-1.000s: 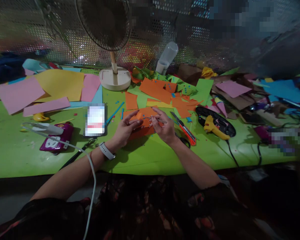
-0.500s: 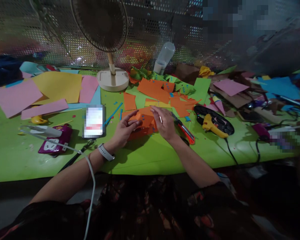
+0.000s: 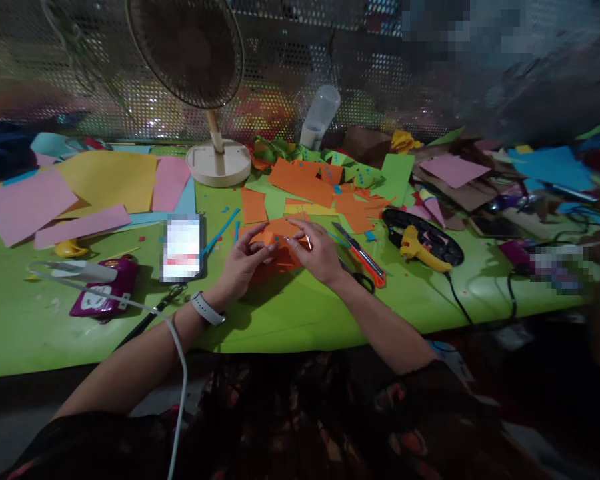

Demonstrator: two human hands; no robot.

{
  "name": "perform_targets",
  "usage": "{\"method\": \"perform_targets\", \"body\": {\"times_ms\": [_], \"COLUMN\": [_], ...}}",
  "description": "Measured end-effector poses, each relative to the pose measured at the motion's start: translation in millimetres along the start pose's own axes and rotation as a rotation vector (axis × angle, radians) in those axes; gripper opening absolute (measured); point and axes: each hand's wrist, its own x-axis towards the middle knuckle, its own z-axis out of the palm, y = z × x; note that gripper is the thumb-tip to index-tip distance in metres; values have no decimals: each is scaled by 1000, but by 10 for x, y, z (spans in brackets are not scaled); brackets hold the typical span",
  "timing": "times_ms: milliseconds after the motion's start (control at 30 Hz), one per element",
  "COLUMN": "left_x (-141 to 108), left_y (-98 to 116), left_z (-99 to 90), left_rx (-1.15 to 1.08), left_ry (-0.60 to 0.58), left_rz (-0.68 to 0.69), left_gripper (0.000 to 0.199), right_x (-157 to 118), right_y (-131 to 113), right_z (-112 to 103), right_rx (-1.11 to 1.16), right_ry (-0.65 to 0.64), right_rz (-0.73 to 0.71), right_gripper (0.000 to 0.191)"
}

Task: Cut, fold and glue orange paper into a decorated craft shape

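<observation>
My left hand pinches a small folded piece of orange paper between thumb and fingers. Blue dots show on the paper close to the fingertips. From the right, my right hand reaches to the same piece, its thumb and fingertips beside the dots. A thin pale stick lies in its fingers; what kind it is I cannot make out. Beneath both hands rests a larger orange paper sheet, partly hidden by them. Just right of my right hand is a red and black utility knife.
A yellow glue gun lies on a black tray at right. A phone and a purple corded device are at left. Behind stand a fan and a bottle. Orange scraps lie behind the hands.
The right hand's fingers have come down and inward, closer to the small orange piece in my left hand. The whole view has shifted slightly.
</observation>
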Motion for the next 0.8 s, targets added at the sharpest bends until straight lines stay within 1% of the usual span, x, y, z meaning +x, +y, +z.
{"method": "perform_targets", "body": {"times_ms": [200,500,600,733,800], "left_x": [5,5,4,23,46], "left_y": [-14,17,22,9,-1], "left_z": [13,5,-2,-17,-27], "left_rx": [9,33,45,-36,-68], "left_ry": [24,22,20,-39,-33], "left_rz": [32,40,22,-5,-18], "left_gripper": [56,61,65,80,78], "right_x": [-31,-19,-7,18,30], "right_y": [-35,-66,-57,-17,11], "right_z": [40,15,8,-30,-53], "right_rx": [26,46,66,118,147], "right_ry": [-20,-19,-28,-19,-14], "right_rz": [-8,-28,-5,59,91], "right_gripper": [34,32,32,33,34]}}
